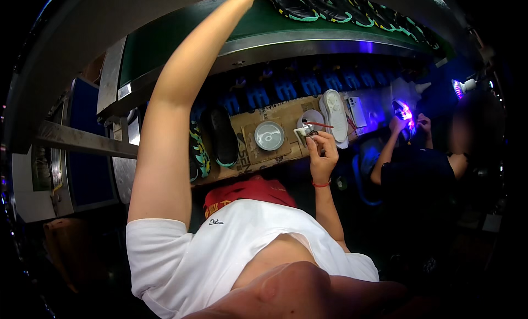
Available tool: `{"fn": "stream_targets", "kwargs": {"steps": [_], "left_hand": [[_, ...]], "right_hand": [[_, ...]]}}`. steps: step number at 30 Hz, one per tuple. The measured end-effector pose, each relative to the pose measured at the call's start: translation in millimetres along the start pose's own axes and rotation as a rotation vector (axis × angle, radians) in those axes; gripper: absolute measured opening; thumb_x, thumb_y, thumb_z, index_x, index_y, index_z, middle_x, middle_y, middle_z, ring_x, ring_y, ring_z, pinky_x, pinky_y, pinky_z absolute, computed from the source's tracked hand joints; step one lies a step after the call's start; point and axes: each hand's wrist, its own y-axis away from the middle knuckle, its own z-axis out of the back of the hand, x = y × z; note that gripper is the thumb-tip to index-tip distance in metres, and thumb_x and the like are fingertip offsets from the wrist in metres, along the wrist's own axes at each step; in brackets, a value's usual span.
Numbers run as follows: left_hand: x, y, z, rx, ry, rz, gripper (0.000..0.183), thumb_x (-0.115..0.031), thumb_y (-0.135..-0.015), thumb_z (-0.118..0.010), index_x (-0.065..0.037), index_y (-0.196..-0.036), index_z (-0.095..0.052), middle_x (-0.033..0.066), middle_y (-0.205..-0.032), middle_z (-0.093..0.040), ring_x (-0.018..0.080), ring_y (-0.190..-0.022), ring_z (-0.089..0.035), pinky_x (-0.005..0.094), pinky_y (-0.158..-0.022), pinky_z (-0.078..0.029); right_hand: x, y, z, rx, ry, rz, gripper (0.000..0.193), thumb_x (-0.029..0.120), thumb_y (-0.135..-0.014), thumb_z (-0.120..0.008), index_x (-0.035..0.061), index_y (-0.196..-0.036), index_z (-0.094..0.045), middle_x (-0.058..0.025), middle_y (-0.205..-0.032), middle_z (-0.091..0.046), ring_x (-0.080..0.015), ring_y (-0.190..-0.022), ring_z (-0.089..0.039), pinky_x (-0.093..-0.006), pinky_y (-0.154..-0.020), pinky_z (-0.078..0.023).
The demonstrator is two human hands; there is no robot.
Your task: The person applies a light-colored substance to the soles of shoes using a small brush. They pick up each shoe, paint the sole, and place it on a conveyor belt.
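Observation:
My left arm stretches up to the green conveyor belt (159, 50), and its hand is cut off at the top edge, close to a row of black shoes (297, 8) with teal and yellow edges. My right hand (323, 154), a red string at its wrist, is closed in a pinch over the bench. Something small and dark is between its fingertips, too hidden to name. Beside them are a small pale flat piece (300, 134) and a cup (312, 117) with a thin red stick (320, 124) across it. A white shoe sole (334, 117) lies just beyond.
A round bowl of pale liquid (269, 136) stands on the cardboard-covered bench (247, 121). To its left are a dark sole (221, 137) and a patterned shoe (199, 151). A phone (356, 111) lies right. Another person's hands (399, 124) hold a shoe under violet light.

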Motion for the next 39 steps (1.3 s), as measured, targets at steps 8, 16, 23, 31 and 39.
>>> {"fn": "stream_targets", "kwargs": {"steps": [8,16,23,31,39], "left_hand": [[47,286,76,-0.1,-0.4,0.139,0.056,-0.003,-0.081,-0.067,-0.001,-0.13,-0.038,0.0088,-0.103,-0.056,0.0082,-0.067,-0.053,0.0204,-0.056,-0.043],[65,465,260,-0.385,-1.423,0.508,0.055,-0.023,-0.075,-0.076,0.0,-0.116,-0.048,0.0154,-0.104,-0.054,0.0344,-0.106,-0.045,0.0437,-0.092,-0.037],[67,468,246,-0.044,-1.499,0.603,0.031,-0.025,-0.084,-0.065,-0.003,-0.098,-0.048,0.0164,-0.098,-0.051,0.0359,-0.095,-0.053,0.0443,-0.074,-0.05],[40,421,234,0.019,-1.525,0.883,0.023,-0.018,-0.088,-0.055,-0.002,-0.099,-0.042,0.0217,-0.095,-0.057,0.0402,-0.09,-0.059,0.0482,-0.069,-0.052],[0,411,222,-0.283,-0.29,0.771,0.053,-0.006,-0.088,-0.063,0.002,-0.132,-0.035,0.0126,-0.122,-0.055,0.0186,-0.109,-0.055,0.0315,-0.089,-0.047]], "right_hand": [[-30,42,-35,0.273,0.034,-0.116,0.012,0.006,-0.074,-0.073,0.004,-0.084,-0.067,-0.0085,-0.092,-0.063,-0.0224,-0.074,-0.055,-0.0316,-0.064,-0.042],[-96,45,-80,0.41,0.213,0.065,0.011,0.017,-0.078,-0.071,0.0081,-0.082,-0.067,-0.0074,-0.088,-0.063,-0.0222,-0.065,-0.053,-0.0339,-0.062,-0.04],[-146,43,-118,0.535,0.303,0.129,0.01,0.021,-0.078,-0.07,0.0117,-0.078,-0.066,-0.0059,-0.088,-0.063,-0.0273,-0.083,-0.059,-0.0393,-0.069,-0.039],[-152,49,-132,0.559,0.347,0.23,0.009,0.019,-0.073,-0.071,0.0121,-0.076,-0.066,-0.0035,-0.085,-0.062,-0.0245,-0.08,-0.059,-0.0384,-0.072,-0.04],[-140,45,-123,0.562,0.316,0.197,0.01,0.018,-0.075,-0.072,0.0103,-0.08,-0.067,-0.0052,-0.089,-0.063,-0.0266,-0.083,-0.059,-0.0381,-0.071,-0.04]]}}
